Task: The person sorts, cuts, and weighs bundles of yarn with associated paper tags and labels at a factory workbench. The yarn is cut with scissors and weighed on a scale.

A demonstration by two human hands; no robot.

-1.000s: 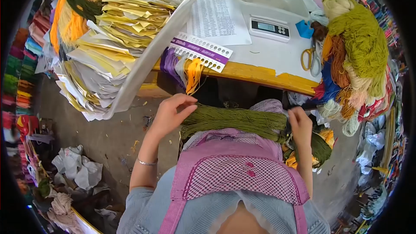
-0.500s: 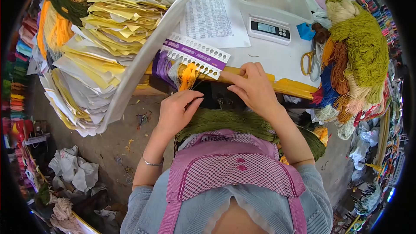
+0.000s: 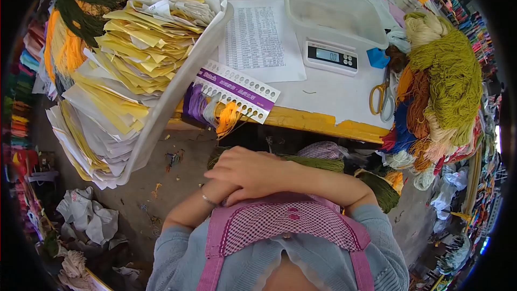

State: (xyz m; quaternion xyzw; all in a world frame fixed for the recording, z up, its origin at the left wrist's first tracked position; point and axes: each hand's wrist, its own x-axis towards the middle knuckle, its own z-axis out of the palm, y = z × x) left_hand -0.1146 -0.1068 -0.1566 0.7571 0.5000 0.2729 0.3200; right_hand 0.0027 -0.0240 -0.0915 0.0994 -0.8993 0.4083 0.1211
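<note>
My right hand (image 3: 242,171) lies across my left wrist at my lap, its fingers apart, with nothing in it. Underneath, my left hand (image 3: 219,188) is mostly covered by the right one and its fingers are hidden. Beyond both hands, a white and purple thread card (image 3: 237,90) with rows of holes rests at the table's edge. Purple thread (image 3: 195,102), grey thread (image 3: 211,110) and orange thread (image 3: 228,118) hang from its lower holes. Neither hand touches the card. A dark green skein (image 3: 318,164) lies across my lap, partly behind my right forearm.
A bin of yellow and white papers (image 3: 156,124) stands at the left. On the table (image 3: 344,97) are a printed sheet (image 3: 256,37), a digital scale (image 3: 331,56), a plastic tub (image 3: 293,8) and scissors (image 3: 381,99). Olive yarn (image 3: 449,59) hangs at the right.
Both hands have drawn back from the thread card toward my body. The right hand has crossed over onto the left wrist. The card stays at the table edge.
</note>
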